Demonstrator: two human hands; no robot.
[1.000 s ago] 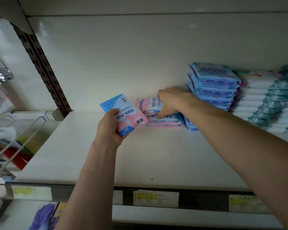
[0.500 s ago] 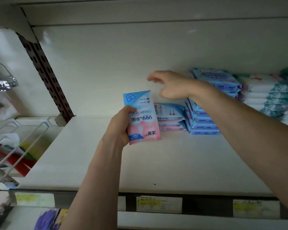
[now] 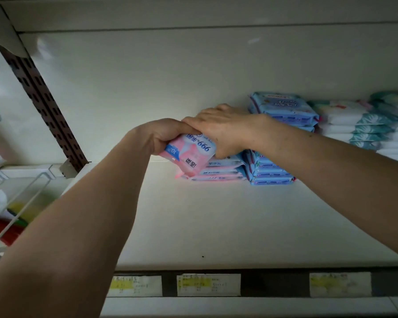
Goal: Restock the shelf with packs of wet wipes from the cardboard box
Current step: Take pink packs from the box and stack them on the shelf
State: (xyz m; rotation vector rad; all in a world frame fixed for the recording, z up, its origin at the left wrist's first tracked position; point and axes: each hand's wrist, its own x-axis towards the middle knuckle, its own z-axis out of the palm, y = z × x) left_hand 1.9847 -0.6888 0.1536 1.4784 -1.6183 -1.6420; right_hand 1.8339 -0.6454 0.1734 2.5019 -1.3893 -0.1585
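Head view, dim light.

Left hand (image 3: pixel 163 136): grip clamped on the 9 o'clock end of a pink pack (image 3: pixel 191 154), fingers curled round it.

Right hand (image 3: pixel 221 127): laid over the pack's 3 o'clock end from above, grip closed on it, thumb along the pack's top edge and touching the left fingers. We cannot see the far fingertips.

Pack: held by both hands at the back of the shelf (image 3: pixel 216 226) and tilted, 9 o'clock end higher and printed face toward us. Its low corner overlaps the 9 o'clock edge of the pink stack (image 3: pixel 218 172); we cannot tell whether they touch.

Pink stack: flat packs lying at 5 o'clock of the held pack.

Blue stack (image 3: pixel 283 106): just beside the pink stack at its 3 o'clock, and taller; the right forearm crosses its middle.

Teal stack (image 3: pixel 354 127): white and teal packs, at 3 o'clock of the blue stack.

Labels (image 3: pixel 208 284): three on the shelf's front rail at 6 o'clock, print too blurred to read.

Slotted upright (image 3: pixel 41 102) at 9 o'clock, with a wire rack (image 3: pixel 21 207) below it.
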